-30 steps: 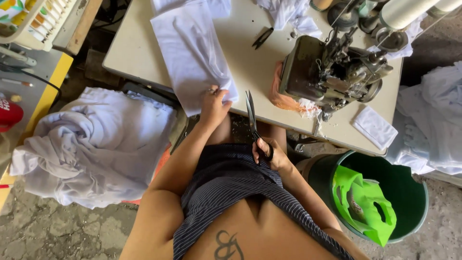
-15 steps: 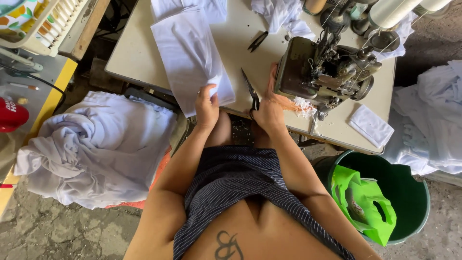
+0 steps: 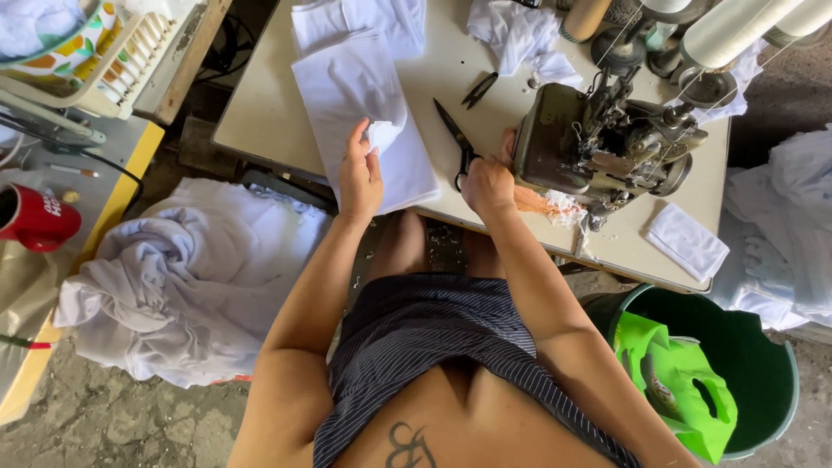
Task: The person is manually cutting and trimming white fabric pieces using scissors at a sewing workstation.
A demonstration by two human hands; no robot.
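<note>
A flat piece of white fabric [image 3: 364, 95] lies on the beige sewing table [image 3: 260, 113]. My left hand [image 3: 360, 178] pinches a folded-up corner of it near the table's front edge. Black scissors [image 3: 452, 130] lie on the table just right of the fabric, blades pointing away from me. My right hand [image 3: 487, 184] is closed around their handles, right beside the grey-green overlock sewing machine [image 3: 598, 147].
Small black thread snips [image 3: 479, 89] and more white cloth pieces [image 3: 520, 30] lie further back. A small folded white piece [image 3: 689, 241] sits at the table's right end. A white fabric pile [image 3: 191, 277] is on the left, a green bucket [image 3: 763, 364] at right, a red mug [image 3: 35, 217] far left.
My right hand has carried the scissors from my lap up onto the table beside the machine. My left hand has slid further onto the fabric and lifted a corner.
</note>
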